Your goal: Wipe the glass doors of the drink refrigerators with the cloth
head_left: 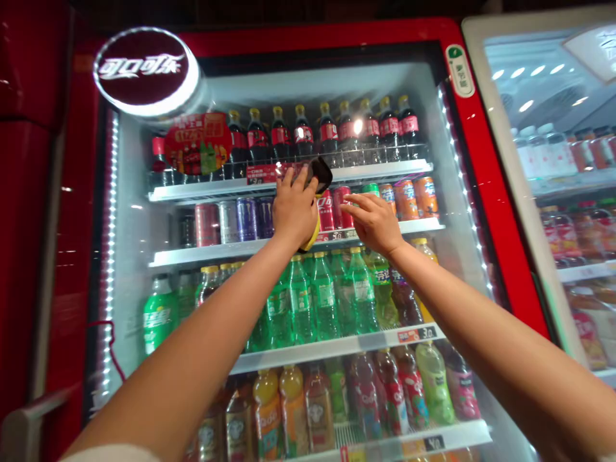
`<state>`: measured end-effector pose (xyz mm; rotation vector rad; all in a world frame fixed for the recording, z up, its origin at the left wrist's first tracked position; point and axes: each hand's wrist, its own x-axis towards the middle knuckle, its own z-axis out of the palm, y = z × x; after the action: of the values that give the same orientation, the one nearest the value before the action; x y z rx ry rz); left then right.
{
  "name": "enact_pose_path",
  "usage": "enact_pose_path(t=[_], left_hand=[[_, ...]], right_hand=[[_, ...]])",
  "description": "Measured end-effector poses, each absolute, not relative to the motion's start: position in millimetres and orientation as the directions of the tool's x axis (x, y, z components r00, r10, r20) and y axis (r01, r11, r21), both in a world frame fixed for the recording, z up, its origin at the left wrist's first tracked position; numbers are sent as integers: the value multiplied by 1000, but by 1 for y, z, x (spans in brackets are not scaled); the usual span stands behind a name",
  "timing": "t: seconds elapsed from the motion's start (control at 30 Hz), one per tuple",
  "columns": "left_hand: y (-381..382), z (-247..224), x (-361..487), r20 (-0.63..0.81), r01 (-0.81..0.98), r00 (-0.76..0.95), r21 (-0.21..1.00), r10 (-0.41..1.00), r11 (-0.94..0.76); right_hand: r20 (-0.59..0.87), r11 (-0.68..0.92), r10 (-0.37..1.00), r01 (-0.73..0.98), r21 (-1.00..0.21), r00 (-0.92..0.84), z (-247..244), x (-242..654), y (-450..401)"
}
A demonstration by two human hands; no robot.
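The left hand (294,212) is clamped on a black-and-yellow handheld object (318,174), its long axis tilted near upright. The open right hand (373,223) is farther off, just beside it, fingertips by red cola cans (342,206).

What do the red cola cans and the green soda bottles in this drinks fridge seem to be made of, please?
The red cola cans look like printed aluminium, judging by their smooth cylindrical walls and metallic sheen. The green soda bottles look like tinted PET plastic: glossy, see-through and moulded with ridges, though glass cannot be fully ruled out from looks alone.
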<state>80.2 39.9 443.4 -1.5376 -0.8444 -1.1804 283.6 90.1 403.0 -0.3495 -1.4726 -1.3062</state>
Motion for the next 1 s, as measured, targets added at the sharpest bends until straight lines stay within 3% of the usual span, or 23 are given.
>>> enact_pose_path(t=[0.07, 0.13, 0.2, 0.27, 0.33, 0.4, 0.5, 0.67, 0.73, 0.9, 1.0], left_hand=[[38, 426, 68, 915, 877, 403, -389, -9, -283], [37, 415, 52, 899, 861, 437, -419, -1, -287], [38, 417, 44, 935, 894, 354, -346, -25, -286], [39, 430, 52, 981, 939, 185, -193, -56, -283], [40, 446, 72, 997, 960, 29, -47, -69, -278], [41, 457, 99, 998, 963, -22, 3, -66, -270], [44, 452, 128, 994, 960, 97, -107, -52, -257], [46, 414, 119, 936, 903, 353, -341, -1, -261], [44, 411, 108, 953, 920, 302, -294, -12, -257], [43, 441, 128, 996, 970, -38, 18, -76, -243], [46, 450, 167, 997, 967, 19, -36, -71, -251]], right_hand=[[841, 349, -413, 792, 502, -351, 403, 285, 89], [854, 348, -411, 811, 470, -318, 404, 286, 89], [871, 367, -404, 822, 435, -280, 406, 286, 89], [880, 413, -400, 807, 422, -255, 408, 288, 88], [872, 467, -402, 757, 457, -279, 409, 294, 87], [843, 488, -423, 701, 521, -333, 409, 309, 85], [815, 442, -453, 703, 557, -361, 403, 346, 81], [839, 363, -419, 783, 505, -348, 387, 405, 83], [835, 362, -418, 778, 514, -357, 382, 415, 87], [826, 358, -443, 776, 519, -348, 375, 414, 98], [823, 349, -447, 778, 523, -352, 374, 414, 101]])
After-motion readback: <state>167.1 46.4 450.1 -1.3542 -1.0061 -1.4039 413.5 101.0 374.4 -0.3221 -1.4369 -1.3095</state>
